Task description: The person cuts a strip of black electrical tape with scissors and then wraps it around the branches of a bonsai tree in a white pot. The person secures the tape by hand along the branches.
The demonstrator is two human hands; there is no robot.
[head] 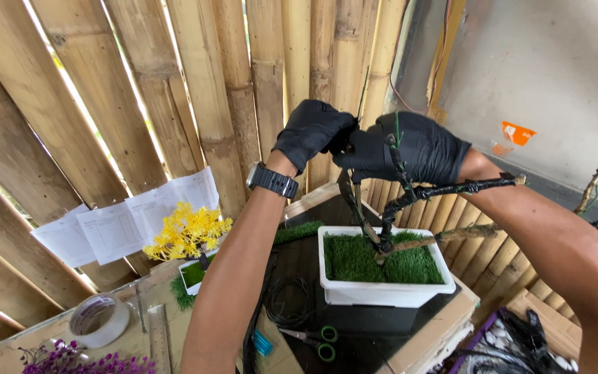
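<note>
Both my hands wear black gloves and are raised in front of a bamboo wall. My left hand [313, 131] pinches the top of a thin branch tip and a green wire, touching my right hand [410, 149], which grips the upper stem of a small artificial tree [396, 201] with dark wrapped branches. The tree's trunk stands in a white rectangular pot [378, 291] filled with green artificial grass. A black watch [271, 180] sits on my left wrist. One wrapped branch [472, 185] sticks out to the right under my right hand.
A yellow artificial tree [187, 232] in a small pot stands at left, with paper sheets [119, 225] behind it. A tape roll [98, 320], a ruler, purple flowers [81, 363], green-handled scissors [313, 339], coiled black wire [288, 301] and a bag of white pebbles [520, 343] lie around.
</note>
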